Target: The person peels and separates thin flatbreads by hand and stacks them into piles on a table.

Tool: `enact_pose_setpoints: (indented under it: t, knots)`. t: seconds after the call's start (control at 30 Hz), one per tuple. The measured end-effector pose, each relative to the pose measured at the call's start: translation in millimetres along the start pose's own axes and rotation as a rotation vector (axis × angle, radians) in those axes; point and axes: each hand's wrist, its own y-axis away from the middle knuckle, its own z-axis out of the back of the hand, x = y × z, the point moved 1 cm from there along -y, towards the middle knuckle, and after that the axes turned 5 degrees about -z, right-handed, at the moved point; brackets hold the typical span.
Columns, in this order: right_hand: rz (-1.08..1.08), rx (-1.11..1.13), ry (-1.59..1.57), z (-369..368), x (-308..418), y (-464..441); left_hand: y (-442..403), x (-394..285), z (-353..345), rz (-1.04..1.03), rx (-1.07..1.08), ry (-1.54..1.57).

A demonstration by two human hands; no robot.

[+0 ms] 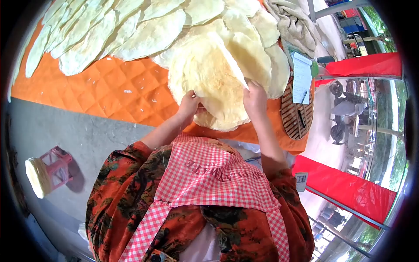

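Orange creased cloth (pixel 118 87): cream dough discs (pixel 150 35) already overlap; our left hand (pixel 189 106) and right hand (pixel 255 98) pinch one yellowish disc (pixel 205 65), not yet flat.

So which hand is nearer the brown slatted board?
Right. The right hand grips the pale round sheet just left of the slatted board; the left hand is at the sheet's left side, farther away.

Tablecloth (pixel 94 89): bears overlapping flatbreads (pixel 146 35) across its far side. Front flatbread (pixel 209 65): lies toward the near edge, between left hand (pixel 190 105) and right hand (pixel 255 99). To its right: slatted board (pixel 290 115), pen (pixel 301 118) on it, notepad (pixel 302 72) overlapping its far part. Towel (pixel 292 24): behind the notepad. Stool (pixel 61 163): on the floor (pixel 111 131), at left.
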Motion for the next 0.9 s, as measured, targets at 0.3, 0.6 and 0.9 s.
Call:
enact_pose_setpoints:
  t: [0.3, 0.6, 0.9]
  knots:
    - [0.121, 0.135, 0.137, -87, -5, 54, 17, -7, -13, 0.007, 0.085, 0.245]
    - [0.034, 0.285, -0.083, -83, -32, 62, 15, 1, -9, -0.022, 0.108, 0.308]
    - [0.033, 0.361, -0.085, -77, -32, 64, 14, 1, -14, -0.117, 0.111, 0.212]
